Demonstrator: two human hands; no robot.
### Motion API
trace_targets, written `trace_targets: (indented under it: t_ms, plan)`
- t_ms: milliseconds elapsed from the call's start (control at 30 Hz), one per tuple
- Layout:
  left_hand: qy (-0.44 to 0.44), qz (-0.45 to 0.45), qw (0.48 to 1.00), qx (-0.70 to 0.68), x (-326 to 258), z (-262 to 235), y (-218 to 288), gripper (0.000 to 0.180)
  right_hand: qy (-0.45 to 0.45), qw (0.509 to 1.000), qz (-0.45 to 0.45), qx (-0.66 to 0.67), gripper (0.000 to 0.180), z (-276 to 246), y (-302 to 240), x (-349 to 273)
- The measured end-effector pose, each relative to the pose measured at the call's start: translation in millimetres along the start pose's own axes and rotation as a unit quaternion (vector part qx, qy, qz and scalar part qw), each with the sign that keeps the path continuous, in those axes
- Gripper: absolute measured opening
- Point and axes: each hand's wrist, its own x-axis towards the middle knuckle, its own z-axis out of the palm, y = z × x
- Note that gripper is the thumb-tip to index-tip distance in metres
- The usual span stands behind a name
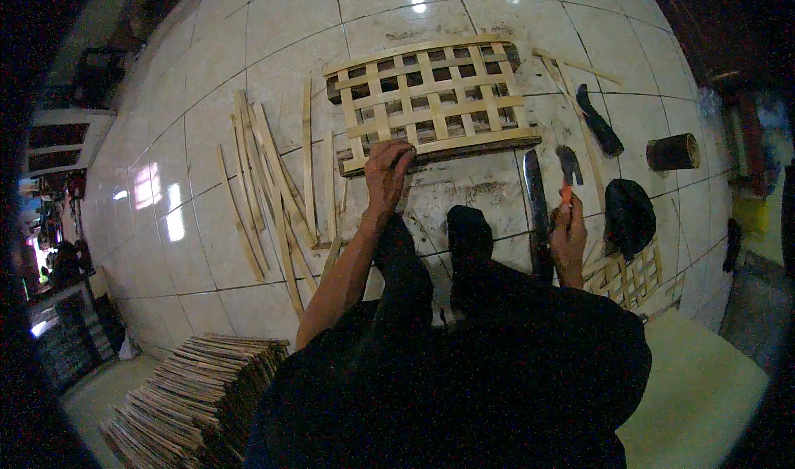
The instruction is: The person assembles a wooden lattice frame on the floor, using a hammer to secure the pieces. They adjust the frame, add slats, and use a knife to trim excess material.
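Head view: pale tan openwork lattice of flat, bamboo-like strips [431, 92], laid on a cream tiled floor [170, 266], directly ahead of the feet. Long axis crosswise, right end angled slightly farther off. Placed beyond and rightward of the bare left hand's grip [387, 175]; ahead and leftward of the bare right hand's grip [567, 241]. Left nearer, touching the near edge left of centre; right well apart.

Left grip: fingers bent and gathered; cannot tell whether pinching anything small. Right grip: closed around an orange-handled hammer with dark metal head [568, 167], head pointing away.

Appearance of lattice: over-under weave, squarish openings, strip ends uneven, dark rough wooden rails [472, 149] beneath the long edges.

Outward, left: loose pale slats [265, 163]. Right: long dark-bladed knife [537, 196], dark wooden cylinder [672, 152], black rounded bundle [631, 216], second pale lattice [617, 283]. Lower left: thick stack of thin brown sticks [195, 394].
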Motion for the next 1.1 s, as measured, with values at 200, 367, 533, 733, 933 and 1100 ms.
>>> trace_targets:
  t_ms: [200,367,533,733,933,1100]
  plan:
    - [-0.007,0.022,1.0,0.008,-3.2,5.5,-7.1,0.014,-0.131,0.987,-0.079,-0.046,0.04,48.4,-31.6,-6.9]
    - [0.005,0.017,0.999,-0.029,-4.2,5.9,-8.1,0.014,-0.196,0.955,-0.22,-0.035,0.03,105.2,-33.5,1.1]
    - [0.019,0.024,1.0,0.001,-8.9,7.3,-14.1,0.016,-0.226,0.951,-0.21,-0.031,0.026,118.1,-62.1,6.3]
    - [-0.025,0.026,0.999,0.004,-3.6,3.1,-14.2,0.019,-0.238,0.953,-0.168,-0.076,0.028,109.2,-71.6,10.0]
    - [0.042,0.081,0.98,0.179,23.9,-16.1,-6.9,0.034,-0.244,0.963,-0.084,-0.073,0.03,108.8,-60.5,8.8]
    - [0.004,0.019,0.918,0.396,38.5,1.4,-28.9,0.049,-0.249,0.963,-0.098,-0.039,0.032,104.1,-84.0,7.8]
